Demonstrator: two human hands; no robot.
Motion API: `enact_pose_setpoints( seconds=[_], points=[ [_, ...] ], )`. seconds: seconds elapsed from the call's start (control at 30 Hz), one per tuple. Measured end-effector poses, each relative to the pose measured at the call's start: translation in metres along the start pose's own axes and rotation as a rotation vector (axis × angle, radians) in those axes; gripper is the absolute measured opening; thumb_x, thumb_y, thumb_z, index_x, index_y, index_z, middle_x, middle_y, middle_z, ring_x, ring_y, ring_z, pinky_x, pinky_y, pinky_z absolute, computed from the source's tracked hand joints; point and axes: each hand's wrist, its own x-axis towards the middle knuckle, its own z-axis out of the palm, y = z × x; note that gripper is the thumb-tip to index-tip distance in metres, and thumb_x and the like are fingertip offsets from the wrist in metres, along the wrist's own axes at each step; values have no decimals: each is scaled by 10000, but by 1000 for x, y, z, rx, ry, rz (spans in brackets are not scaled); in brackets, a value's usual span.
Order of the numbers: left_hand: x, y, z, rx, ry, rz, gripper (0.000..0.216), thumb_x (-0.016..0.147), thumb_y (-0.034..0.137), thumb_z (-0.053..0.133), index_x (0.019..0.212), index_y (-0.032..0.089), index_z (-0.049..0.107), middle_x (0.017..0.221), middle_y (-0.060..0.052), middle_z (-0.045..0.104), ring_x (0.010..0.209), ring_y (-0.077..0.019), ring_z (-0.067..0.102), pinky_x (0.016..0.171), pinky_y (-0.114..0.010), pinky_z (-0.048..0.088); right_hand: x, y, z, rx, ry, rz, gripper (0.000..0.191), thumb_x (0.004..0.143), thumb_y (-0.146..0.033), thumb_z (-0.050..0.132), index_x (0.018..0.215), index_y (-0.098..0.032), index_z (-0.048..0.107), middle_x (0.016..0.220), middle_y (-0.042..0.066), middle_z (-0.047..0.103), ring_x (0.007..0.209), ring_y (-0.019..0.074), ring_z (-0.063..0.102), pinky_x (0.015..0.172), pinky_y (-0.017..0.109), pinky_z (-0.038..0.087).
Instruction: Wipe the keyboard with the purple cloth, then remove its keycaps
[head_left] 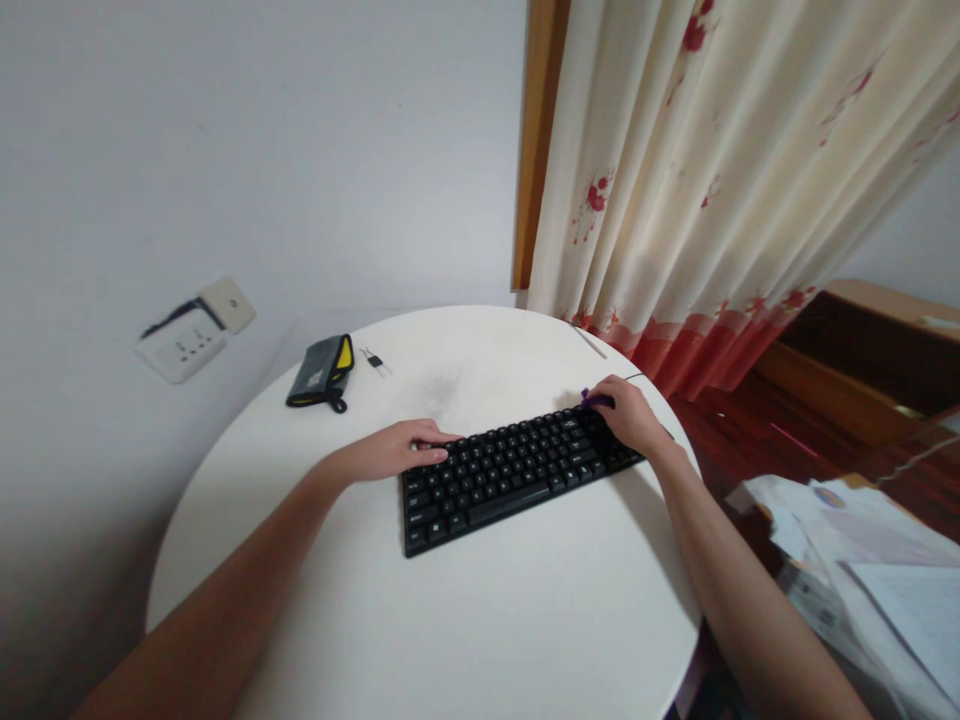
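Observation:
A black keyboard lies slantwise on the round white table. My left hand holds its far left corner, with the thumb over the top keys and the fingers along the back edge. Over the number-pad end is my right hand, closed on a small purple object. Its lower part is hidden by my fingers and the keys, so its kind cannot be made out. A thin black cable shows just behind that hand.
On the table's far left lies a grey and yellow folded pouch, with a small black piece with thin prongs beside it. A slim stick lies by the back right edge. Curtains hang behind; papers are piled at right.

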Motion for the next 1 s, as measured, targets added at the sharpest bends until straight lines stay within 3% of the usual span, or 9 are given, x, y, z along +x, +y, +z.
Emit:
enact_pose_setpoints(
  seconds=[0.13,0.33,0.47,0.6,0.7,0.83,1.0],
  points=[
    [0,0,0,-3,1,4,462,942,500,513,1329,269,617,1085,-42,668,1012,-208,603,928,-290,431,1,-1,2,-7,-101,-38,201,808,-61,598,887,-169,750,955,74,692,916,200,617,870,271,446],
    [0,0,1,-11,3,1,467,937,511,512,1326,275,620,1080,-42,666,1015,-208,603,927,-286,431,0,12,0,-121,67,157,198,818,-92,603,912,-147,769,950,109,707,910,235,621,859,309,443],
    [-1,1,0,-13,-3,-6,478,935,520,508,1340,284,607,1076,-39,662,1001,-207,607,914,-289,436,1,8,1,-38,170,146,187,850,-125,596,932,-136,764,974,106,706,909,221,627,868,296,454],
    [-1,3,0,-13,0,-5,478,934,530,503,1337,296,607,1070,-34,666,1002,-207,606,916,-296,436,3,1,6,-7,52,28,208,851,-104,580,928,-159,766,991,85,706,930,202,626,894,274,444],
    [-1,2,0,-8,4,-12,480,931,532,505,1334,293,611,1061,-34,666,997,-209,606,910,-298,437,3,2,8,-86,-33,80,226,832,-94,577,936,-159,767,991,99,709,933,210,631,886,276,438],
    [-1,-2,0,-13,2,-1,483,931,534,508,1332,287,614,1076,-41,664,1007,-211,604,909,-297,435,2,5,7,-169,21,233,209,848,-155,571,940,-154,758,960,110,720,914,226,639,844,293,440],
    [-1,-1,0,-18,3,7,488,931,545,502,1331,288,614,1076,-40,668,1002,-209,601,898,-284,434,5,1,10,-100,36,245,163,865,-260,604,914,-167,729,923,89,724,840,207,643,782,284,447]
  ],
)
